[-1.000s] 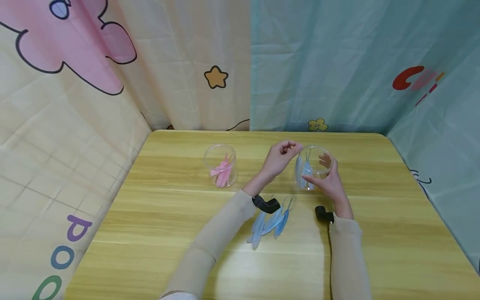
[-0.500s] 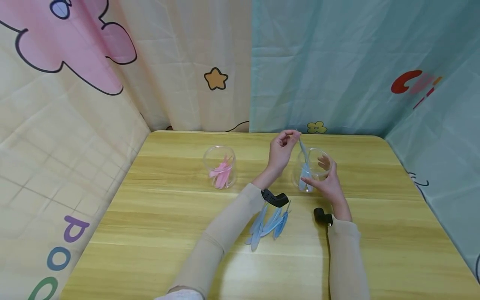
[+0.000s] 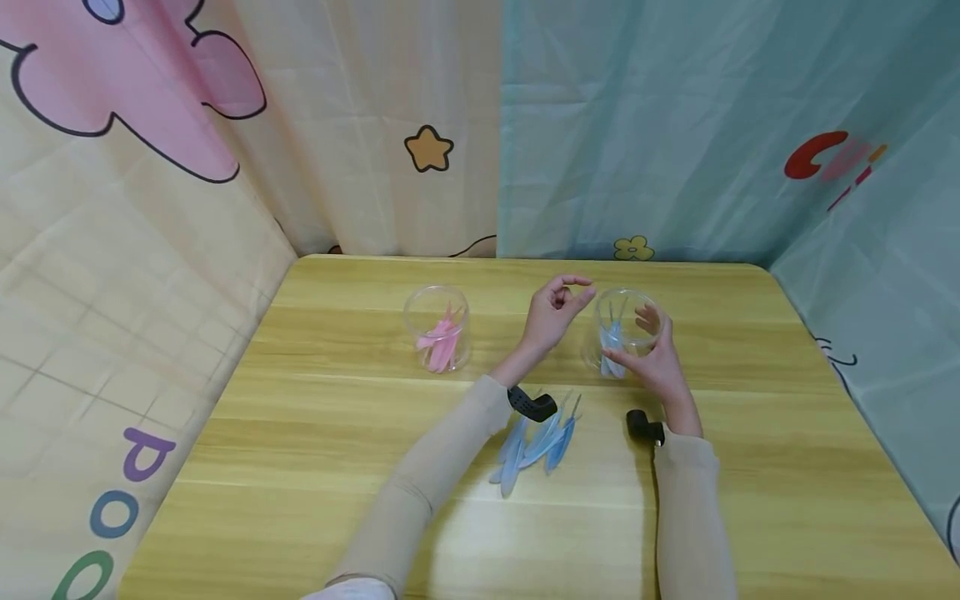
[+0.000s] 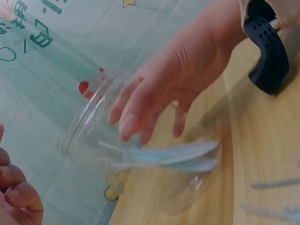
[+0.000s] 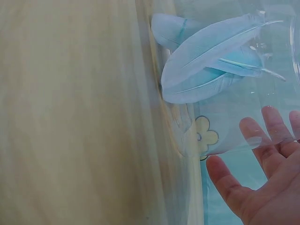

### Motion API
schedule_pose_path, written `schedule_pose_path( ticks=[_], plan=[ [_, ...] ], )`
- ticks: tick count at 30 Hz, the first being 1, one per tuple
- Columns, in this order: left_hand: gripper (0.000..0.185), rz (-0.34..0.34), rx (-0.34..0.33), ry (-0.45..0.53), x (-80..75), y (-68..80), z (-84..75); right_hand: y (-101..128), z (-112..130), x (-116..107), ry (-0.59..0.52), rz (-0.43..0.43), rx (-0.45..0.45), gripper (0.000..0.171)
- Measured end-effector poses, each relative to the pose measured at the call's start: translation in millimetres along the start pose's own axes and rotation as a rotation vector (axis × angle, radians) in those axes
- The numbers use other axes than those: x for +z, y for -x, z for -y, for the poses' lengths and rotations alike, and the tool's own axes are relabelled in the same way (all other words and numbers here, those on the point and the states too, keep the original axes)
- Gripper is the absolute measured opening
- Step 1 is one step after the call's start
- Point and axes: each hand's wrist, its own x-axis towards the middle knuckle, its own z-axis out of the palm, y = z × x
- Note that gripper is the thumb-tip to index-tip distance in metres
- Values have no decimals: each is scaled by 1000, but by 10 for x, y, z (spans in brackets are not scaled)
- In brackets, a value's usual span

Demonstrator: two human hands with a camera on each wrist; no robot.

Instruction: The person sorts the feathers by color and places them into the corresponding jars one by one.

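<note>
a: what's tricky to make out here? the clear jar (image 3: 626, 333) is see-through, so in the right wrist view its wall nearly melts into the curtain, and only a slice of the right hand (image 5: 262, 187) shows at the bottom corner.

b: yeah, and from the head view the right hand (image 3: 651, 360) covers the jar's near side, so i can't see the base properly. the left wrist view only catches a few knuckles of the left hand (image 4: 14, 192) at the edge.

a: jar stands upright on the wooden table (image 3: 750, 467), right of centre, with a few pale blue feathers (image 3: 612, 342) inside, quills up.

b: grip-wise, the right hand wraps loosely round the jar, fingers and thumb on its sides. the left hand (image 3: 553, 312) hovers just left of the rim, fingertips curled together, holding nothing.

a: more blue feathers (image 3: 534, 442) lie loose on the table near the forearms, and a second jar (image 3: 437, 329) with pink feathers (image 3: 442, 343) stands well to the left.
</note>
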Motion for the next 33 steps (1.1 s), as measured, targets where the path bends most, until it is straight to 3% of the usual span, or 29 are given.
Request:
schedule_pose_path(
  ticks=[3,6,10,17,27,33],
  plan=[
    [19,30,-21,-35,-114,58,-1,-7,-20,-8,6,-2,8,101],
    [20,51,-40,-96,-227,95,128,-10,-21,-11,11,2,13,101],
    [21,77,-73,-201,-340,165,308,-17,-30,-12,9,2,5,101],
    [24,176,-155,-417,-444,370,428,0,-31,-9,-23,3,-3,101],
    [30,375,-269,-929,-343,593,422,-4,-31,-14,-17,8,-7,101],
    [32,436,-278,-1060,-232,656,459,8,-9,-5,-19,9,6,101]
  ],
)
